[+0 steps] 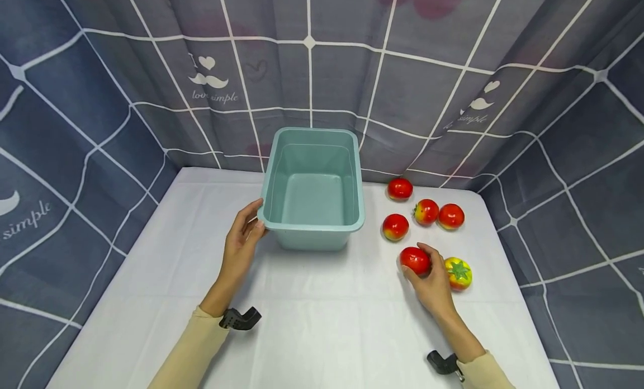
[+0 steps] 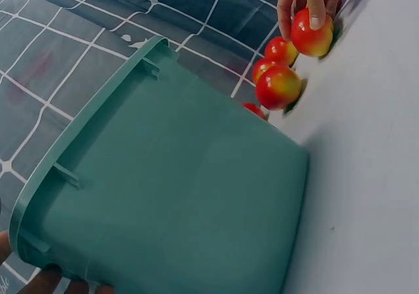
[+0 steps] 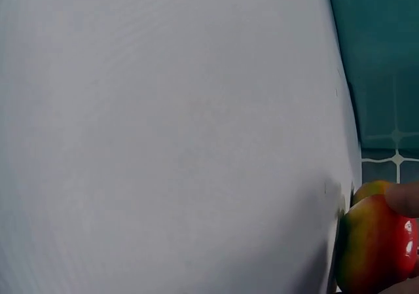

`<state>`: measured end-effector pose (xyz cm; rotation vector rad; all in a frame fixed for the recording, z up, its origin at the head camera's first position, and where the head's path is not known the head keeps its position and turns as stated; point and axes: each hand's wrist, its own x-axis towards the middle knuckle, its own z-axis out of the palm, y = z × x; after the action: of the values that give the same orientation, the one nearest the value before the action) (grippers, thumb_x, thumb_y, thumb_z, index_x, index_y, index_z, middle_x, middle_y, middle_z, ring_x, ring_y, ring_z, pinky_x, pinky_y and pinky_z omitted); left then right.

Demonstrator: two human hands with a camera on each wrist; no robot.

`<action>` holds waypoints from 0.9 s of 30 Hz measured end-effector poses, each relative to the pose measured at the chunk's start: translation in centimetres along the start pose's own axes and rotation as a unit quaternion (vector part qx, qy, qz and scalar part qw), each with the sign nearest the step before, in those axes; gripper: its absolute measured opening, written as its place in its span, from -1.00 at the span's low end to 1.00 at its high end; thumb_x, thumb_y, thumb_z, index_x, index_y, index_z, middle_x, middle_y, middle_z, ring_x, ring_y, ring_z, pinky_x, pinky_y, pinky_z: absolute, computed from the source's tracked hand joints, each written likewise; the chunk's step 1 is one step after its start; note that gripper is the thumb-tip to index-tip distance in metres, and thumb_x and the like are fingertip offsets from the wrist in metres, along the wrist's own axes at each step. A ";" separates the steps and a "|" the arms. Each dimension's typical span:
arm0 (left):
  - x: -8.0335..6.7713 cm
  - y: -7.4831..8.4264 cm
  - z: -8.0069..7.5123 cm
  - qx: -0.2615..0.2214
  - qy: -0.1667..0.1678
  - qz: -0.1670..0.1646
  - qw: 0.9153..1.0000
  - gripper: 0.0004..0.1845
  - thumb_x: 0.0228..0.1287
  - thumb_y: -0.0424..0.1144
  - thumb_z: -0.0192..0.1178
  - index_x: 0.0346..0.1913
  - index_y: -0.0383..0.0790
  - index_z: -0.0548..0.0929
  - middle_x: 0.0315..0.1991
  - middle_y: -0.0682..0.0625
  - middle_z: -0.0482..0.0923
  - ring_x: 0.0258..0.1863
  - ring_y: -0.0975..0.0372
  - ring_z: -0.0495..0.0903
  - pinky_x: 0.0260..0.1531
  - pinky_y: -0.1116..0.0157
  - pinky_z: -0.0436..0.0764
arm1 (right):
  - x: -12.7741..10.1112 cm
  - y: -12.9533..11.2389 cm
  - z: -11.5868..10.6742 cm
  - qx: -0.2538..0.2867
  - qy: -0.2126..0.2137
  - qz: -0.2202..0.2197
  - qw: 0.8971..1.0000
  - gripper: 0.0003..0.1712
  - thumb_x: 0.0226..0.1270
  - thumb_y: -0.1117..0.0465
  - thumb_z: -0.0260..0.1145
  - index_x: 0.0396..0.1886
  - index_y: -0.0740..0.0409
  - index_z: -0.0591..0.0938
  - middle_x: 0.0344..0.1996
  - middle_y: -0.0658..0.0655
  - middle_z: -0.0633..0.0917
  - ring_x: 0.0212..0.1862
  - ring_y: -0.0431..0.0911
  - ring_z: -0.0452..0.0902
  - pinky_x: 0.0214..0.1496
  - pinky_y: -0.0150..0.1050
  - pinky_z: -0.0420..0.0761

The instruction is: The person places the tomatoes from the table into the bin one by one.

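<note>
A pale teal plastic bin (image 1: pixel 313 239) stands upright on the white-covered table. My left hand (image 1: pixel 237 255) pinches its rim at the near left corner, thumb and fingers on either side of the edge. Over on the right, my right hand (image 1: pixel 435 285) holds a glossy red tomato (image 1: pixel 415 260) between thumb and fingers. The right wrist view shows this tomato (image 3: pixel 373 248) with a yellow-green side, at or just above the cloth. Just right of that hand lies a yellow-green tomato (image 1: pixel 458 273) with its green star-shaped top facing up.
Several more red tomatoes lie beyond the right hand, among them a near one (image 1: pixel 395 227) and a far one (image 1: pixel 399 189). White cloth (image 1: pixel 322 333) covers the table. Dark grid-patterned curtains (image 1: pixel 342 76) enclose the back and both sides.
</note>
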<state>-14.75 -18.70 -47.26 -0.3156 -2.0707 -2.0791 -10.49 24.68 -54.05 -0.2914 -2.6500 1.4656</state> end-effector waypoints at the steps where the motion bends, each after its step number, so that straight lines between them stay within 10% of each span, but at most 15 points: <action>1: 0.0 0.1 0.1 0.003 0.002 -0.002 1.000 -0.48 0.73 -0.27 0.05 0.63 -0.09 0.37 0.57 -0.15 0.37 0.45 -0.07 0.49 0.28 0.47 0.67 | 0.0 0.0 0.0 -0.004 0.000 0.000 1.000 -0.21 0.47 0.28 0.46 0.60 0.11 0.34 0.52 0.32 0.42 0.56 0.26 0.33 0.71 0.30 0.28; 19: -0.2 -0.2 0.2 0.045 0.012 -0.002 0.999 -0.55 0.70 -0.28 0.12 0.53 -0.14 0.50 0.56 -0.07 0.40 0.48 -0.09 0.45 0.26 0.53 0.65 | -0.3 -2.0 0.1 0.005 0.001 -0.005 1.000 -0.19 0.49 0.21 0.48 0.61 0.05 0.32 0.53 0.21 0.42 0.56 0.12 0.34 0.68 0.23 0.38; 27: -0.4 -0.2 0.2 0.051 0.012 -0.001 0.999 -0.54 0.69 -0.27 0.14 0.54 -0.11 0.49 0.57 -0.05 0.39 0.46 0.11 0.49 0.27 0.54 0.65 | 0.0 -4.6 -0.5 0.052 0.016 -0.027 0.998 -0.18 0.47 0.12 0.51 0.60 0.01 0.34 0.53 0.08 0.45 0.46 -0.06 0.38 0.31 -0.78 0.38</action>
<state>-14.47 -18.54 -47.59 -0.2718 -2.1537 -1.9593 -11.00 22.69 -49.87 -0.2301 -2.5260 1.5619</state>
